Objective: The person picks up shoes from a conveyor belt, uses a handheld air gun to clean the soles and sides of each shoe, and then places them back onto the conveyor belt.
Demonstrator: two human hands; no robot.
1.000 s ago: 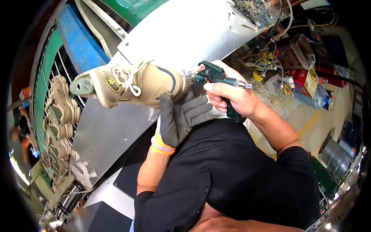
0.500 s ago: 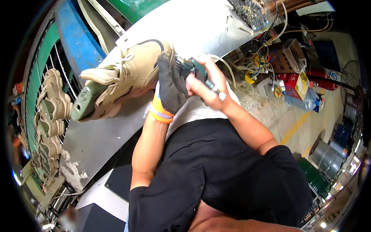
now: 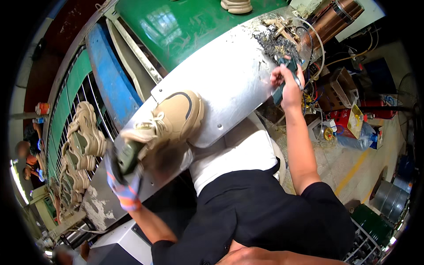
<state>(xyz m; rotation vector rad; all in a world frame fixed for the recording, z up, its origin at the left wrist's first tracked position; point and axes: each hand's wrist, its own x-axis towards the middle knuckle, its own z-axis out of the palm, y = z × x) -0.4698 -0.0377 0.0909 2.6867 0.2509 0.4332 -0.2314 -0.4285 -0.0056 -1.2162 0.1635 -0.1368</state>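
Observation:
A beige lace-up shoe (image 3: 176,115) lies on the metal board (image 3: 229,95), its toe end up and to the right. The green shoe last (image 3: 129,155) sticks out of its opening. My left hand (image 3: 121,176), in a dark glove with an orange cuff, is closed around the last, though smeared by motion. Away to the right, my bare right hand (image 3: 289,86) grips a dark green hand tool (image 3: 279,92), whose exact kind I cannot make out. It is held beside a heap of dark, crusty scraps (image 3: 276,42) at the board's far right end.
On the left, several similar shoes (image 3: 81,132) line a wire rack. Beyond the board lie a green surface (image 3: 176,31) with another shoe (image 3: 236,6) and a blue panel (image 3: 110,75). At right are hoses, a cardboard box (image 3: 338,90) and a red box (image 3: 346,121).
My hands have parted: the left has gone down-left to the shoe last, and the right has carried the tool up-right to the scrap heap. The view has shifted, with more of the green surface showing.

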